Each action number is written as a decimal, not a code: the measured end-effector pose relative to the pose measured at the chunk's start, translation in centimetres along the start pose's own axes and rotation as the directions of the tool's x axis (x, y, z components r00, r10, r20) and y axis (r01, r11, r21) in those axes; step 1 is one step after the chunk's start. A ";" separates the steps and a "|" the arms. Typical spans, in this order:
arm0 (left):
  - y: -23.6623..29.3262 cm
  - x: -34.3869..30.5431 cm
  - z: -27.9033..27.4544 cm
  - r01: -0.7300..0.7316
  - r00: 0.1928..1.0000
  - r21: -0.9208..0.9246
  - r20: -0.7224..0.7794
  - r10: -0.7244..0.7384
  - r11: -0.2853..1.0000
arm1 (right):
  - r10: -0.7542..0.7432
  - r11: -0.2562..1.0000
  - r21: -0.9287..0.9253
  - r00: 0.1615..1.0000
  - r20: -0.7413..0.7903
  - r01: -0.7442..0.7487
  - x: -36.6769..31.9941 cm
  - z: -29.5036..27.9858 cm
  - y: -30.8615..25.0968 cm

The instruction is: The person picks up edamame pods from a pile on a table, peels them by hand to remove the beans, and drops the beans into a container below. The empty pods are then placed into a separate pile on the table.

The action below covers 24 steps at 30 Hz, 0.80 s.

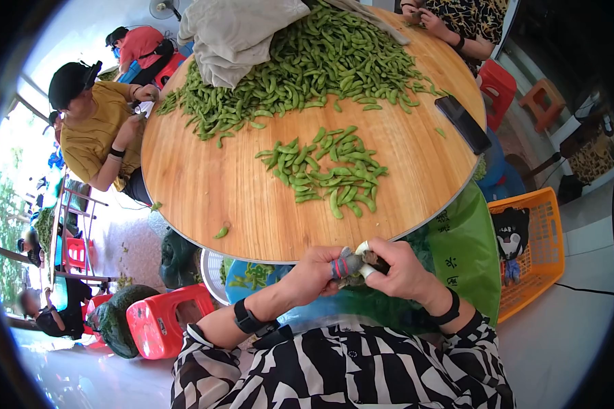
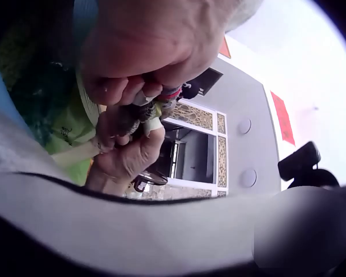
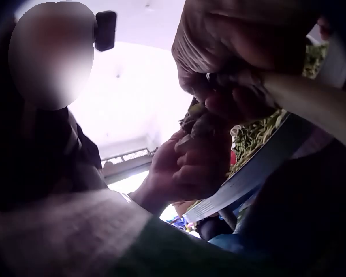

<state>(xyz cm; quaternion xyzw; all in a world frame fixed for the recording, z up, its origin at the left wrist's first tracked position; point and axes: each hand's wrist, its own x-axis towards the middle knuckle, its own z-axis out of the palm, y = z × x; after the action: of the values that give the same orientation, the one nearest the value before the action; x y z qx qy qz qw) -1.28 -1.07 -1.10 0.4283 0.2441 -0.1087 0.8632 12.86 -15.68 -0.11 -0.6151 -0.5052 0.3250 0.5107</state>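
Observation:
Just in front of the round table's near edge, my left hand (image 1: 317,273) and right hand (image 1: 402,269) meet fingertip to fingertip. Between them they pinch a small dark brownish-green thing (image 2: 128,118), its kind mostly hidden by the fingers. One left finger wears a grey, red and blue wrap (image 1: 346,266); white covers (image 1: 367,270) sit on right fingers. In the right wrist view a pale stick-like thing (image 3: 311,101) runs out from under my right hand. Loose green soybean pods (image 1: 334,170) lie on the table ahead.
A big heap of pods (image 1: 320,58) spreads over the far side of the table (image 1: 191,184), partly under a grey cloth (image 1: 235,34). A phone (image 1: 464,126) lies at the right edge. Around stand red stools (image 1: 167,324), a yellow crate (image 1: 539,245) and other people.

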 end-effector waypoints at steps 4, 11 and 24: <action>-0.2 -0.7 0.0 -0.116 0.993 0.217 0.016 0.116 0.969 | -0.063 0.989 -0.137 0.998 -0.017 0.060 0.1 0.6 -0.8; 2.1 -3.1 0.0 -0.314 0.940 0.820 0.199 0.276 0.478 | -0.108 0.981 -0.164 0.994 -0.008 0.106 -0.3 0.7 0.0; 7.3 -2.9 -2.2 -0.167 0.829 0.923 0.322 0.457 -0.346 | 0.376 0.812 0.435 0.919 0.118 -0.388 -1.1 -0.7 0.4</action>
<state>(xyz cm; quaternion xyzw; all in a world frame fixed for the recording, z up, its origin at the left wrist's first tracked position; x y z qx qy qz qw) -1.57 5.05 4.25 0.9860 0.0162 0.0293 0.1633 13.29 -16.89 -0.42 -0.5645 -0.2890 0.5368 0.5565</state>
